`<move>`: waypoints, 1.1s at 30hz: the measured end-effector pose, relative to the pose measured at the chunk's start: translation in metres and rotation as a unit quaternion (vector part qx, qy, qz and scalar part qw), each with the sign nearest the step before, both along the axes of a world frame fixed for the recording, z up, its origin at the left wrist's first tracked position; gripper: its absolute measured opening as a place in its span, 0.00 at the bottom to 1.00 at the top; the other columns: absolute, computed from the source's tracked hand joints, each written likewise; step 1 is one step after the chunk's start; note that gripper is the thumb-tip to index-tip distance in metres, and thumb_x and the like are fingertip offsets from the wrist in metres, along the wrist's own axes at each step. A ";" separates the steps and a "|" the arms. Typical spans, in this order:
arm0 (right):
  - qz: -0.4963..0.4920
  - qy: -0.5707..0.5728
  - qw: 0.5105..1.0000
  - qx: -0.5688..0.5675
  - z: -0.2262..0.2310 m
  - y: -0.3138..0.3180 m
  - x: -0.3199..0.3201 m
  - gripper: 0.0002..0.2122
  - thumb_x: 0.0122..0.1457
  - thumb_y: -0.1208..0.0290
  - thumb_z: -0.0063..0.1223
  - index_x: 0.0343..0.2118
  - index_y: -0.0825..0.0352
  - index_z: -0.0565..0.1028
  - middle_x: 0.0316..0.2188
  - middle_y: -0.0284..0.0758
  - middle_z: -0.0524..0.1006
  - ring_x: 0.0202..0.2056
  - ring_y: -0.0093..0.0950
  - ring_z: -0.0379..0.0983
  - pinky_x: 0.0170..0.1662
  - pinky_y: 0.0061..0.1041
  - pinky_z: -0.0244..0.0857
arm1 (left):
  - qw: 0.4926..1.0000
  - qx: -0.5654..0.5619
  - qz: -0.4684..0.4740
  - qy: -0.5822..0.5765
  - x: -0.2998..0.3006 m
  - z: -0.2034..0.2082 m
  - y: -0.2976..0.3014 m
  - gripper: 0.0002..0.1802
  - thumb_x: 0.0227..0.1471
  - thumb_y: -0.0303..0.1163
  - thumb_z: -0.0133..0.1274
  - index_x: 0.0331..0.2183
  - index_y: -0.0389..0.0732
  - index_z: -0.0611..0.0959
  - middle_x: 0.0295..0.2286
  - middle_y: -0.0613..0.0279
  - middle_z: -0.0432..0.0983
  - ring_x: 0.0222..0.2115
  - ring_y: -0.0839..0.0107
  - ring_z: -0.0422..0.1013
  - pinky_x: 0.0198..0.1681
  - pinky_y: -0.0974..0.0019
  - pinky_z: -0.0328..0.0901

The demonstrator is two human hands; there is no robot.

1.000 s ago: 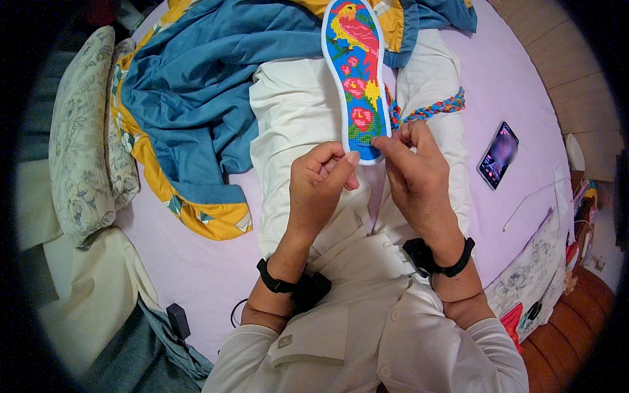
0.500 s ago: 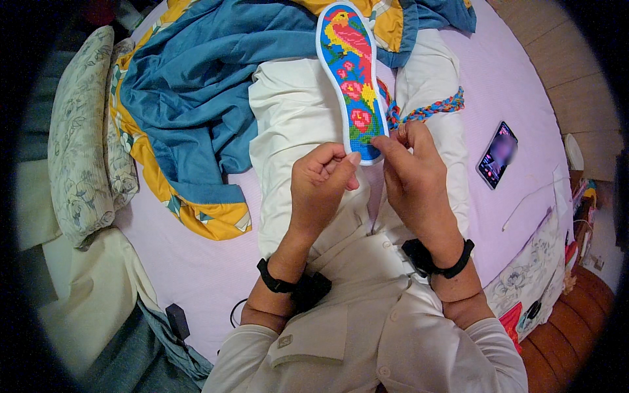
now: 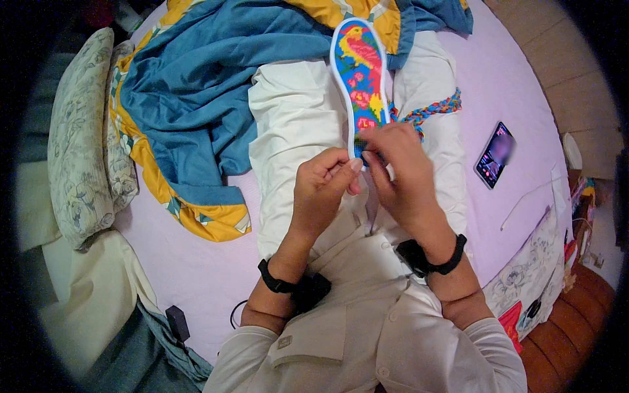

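A cross-stitched shoe insole (image 3: 363, 72) with a white rim shows a red and yellow bird and pink flowers on blue. Its toe end points away from me, above my lap. My left hand (image 3: 320, 190) is closed, pinching the heel edge between thumb and fingers. Over the heel's right side, my right hand (image 3: 409, 173) has its thumb and curled fingers drawn together at the stitched surface, slightly blurred. Anything tiny between those fingertips cannot be made out. The right hand covers part of the heel. A multicoloured braid of thread (image 3: 438, 111) lies beyond it across my right leg.
I sit on a bed with a pale lilac sheet (image 3: 196, 275). A blue and yellow quilt (image 3: 190, 98) is bunched ahead and left, beside a floral pillow (image 3: 78, 144). A phone (image 3: 495, 156) lies at right. A small dark box (image 3: 177, 322) sits at lower left.
The insole has shifted nearer to me and slightly right, its heel now more covered. My right hand's fingers have moved up and inward over the heel; the left keeps its pinch.
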State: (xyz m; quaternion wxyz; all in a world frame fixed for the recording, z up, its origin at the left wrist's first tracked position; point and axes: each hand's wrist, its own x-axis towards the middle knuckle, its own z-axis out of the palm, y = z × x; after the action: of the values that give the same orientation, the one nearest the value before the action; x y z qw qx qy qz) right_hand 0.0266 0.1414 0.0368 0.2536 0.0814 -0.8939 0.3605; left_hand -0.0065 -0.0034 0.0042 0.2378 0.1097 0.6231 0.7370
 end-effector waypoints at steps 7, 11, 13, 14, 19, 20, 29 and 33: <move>-0.030 -0.197 0.865 -0.460 -0.012 0.033 0.009 0.07 0.56 0.73 0.48 0.35 0.71 0.73 0.29 0.31 0.75 0.29 0.19 0.68 0.36 0.19 0.63 | 0.998 0.053 -0.004 0.026 -0.004 0.013 -0.001 0.06 0.52 0.26 0.47 0.28 0.32 0.76 0.22 0.66 0.68 0.21 0.82 0.65 0.25 0.79 0.60; 0.162 -0.300 0.644 -0.685 0.003 0.018 0.007 0.09 0.54 0.74 0.50 0.37 0.72 0.72 0.31 0.34 0.75 0.31 0.25 0.72 0.36 0.22 0.66 | 0.995 0.060 -0.055 0.053 -0.005 0.009 -0.004 0.05 0.50 0.23 0.48 0.26 0.32 0.75 0.21 0.65 0.68 0.21 0.81 0.65 0.25 0.79 0.60; 0.193 -0.295 0.557 -0.752 -0.001 0.010 0.007 0.10 0.53 0.74 0.51 0.37 0.71 0.72 0.34 0.37 0.75 0.32 0.28 0.72 0.36 0.25 0.67 | 0.995 0.053 -0.063 0.059 -0.005 0.012 -0.006 0.04 0.49 0.22 0.48 0.26 0.31 0.75 0.21 0.64 0.67 0.20 0.81 0.65 0.25 0.79 0.60; 0.201 -0.294 0.558 -0.749 -0.003 0.009 0.008 0.10 0.53 0.74 0.50 0.37 0.71 0.71 0.34 0.37 0.75 0.32 0.28 0.72 0.36 0.25 0.67 | 0.995 0.050 -0.066 0.063 -0.006 0.013 -0.007 0.04 0.49 0.22 0.48 0.26 0.31 0.75 0.21 0.64 0.67 0.20 0.80 0.65 0.25 0.79 0.60; 0.143 -0.269 0.489 -0.817 -0.027 0.010 0.011 0.15 0.54 0.71 0.50 0.42 0.75 0.68 0.40 0.44 0.73 0.41 0.35 0.71 0.46 0.34 0.65 | 0.987 0.025 -0.100 0.121 -0.008 0.016 -0.008 0.04 0.49 0.23 0.49 0.27 0.32 0.76 0.23 0.64 0.67 0.20 0.81 0.64 0.25 0.79 0.59; 0.147 -0.268 0.465 -0.831 -0.033 0.009 0.011 0.16 0.54 0.71 0.50 0.42 0.75 0.68 0.40 0.45 0.72 0.42 0.36 0.70 0.46 0.34 0.65 | 0.985 0.026 -0.103 0.138 -0.009 0.017 -0.008 0.04 0.49 0.23 0.49 0.27 0.32 0.76 0.24 0.64 0.67 0.20 0.81 0.64 0.25 0.79 0.59; 0.145 -0.280 0.372 -0.873 -0.044 0.010 0.009 0.14 0.54 0.72 0.48 0.42 0.74 0.68 0.40 0.45 0.72 0.42 0.35 0.70 0.47 0.34 0.64 | 0.988 0.044 -0.089 0.120 -0.008 0.007 -0.008 0.06 0.50 0.26 0.50 0.29 0.33 0.76 0.25 0.67 0.67 0.20 0.83 0.61 0.24 0.80 0.57; 0.180 -0.240 0.518 -0.801 -0.022 0.002 0.011 0.10 0.54 0.74 0.49 0.39 0.71 0.69 0.36 0.37 0.74 0.36 0.28 0.72 0.39 0.26 0.68 | 0.993 0.061 -0.076 0.063 -0.006 0.007 -0.007 0.05 0.50 0.26 0.49 0.28 0.34 0.76 0.23 0.67 0.65 0.20 0.83 0.60 0.24 0.80 0.56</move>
State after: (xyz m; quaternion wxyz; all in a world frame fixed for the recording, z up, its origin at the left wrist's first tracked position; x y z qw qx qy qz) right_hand 0.0374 0.1433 0.0144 -0.0834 -0.0864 -0.2210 0.9679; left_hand -0.0127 -0.0101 0.0117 0.2462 0.2174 0.5807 0.7449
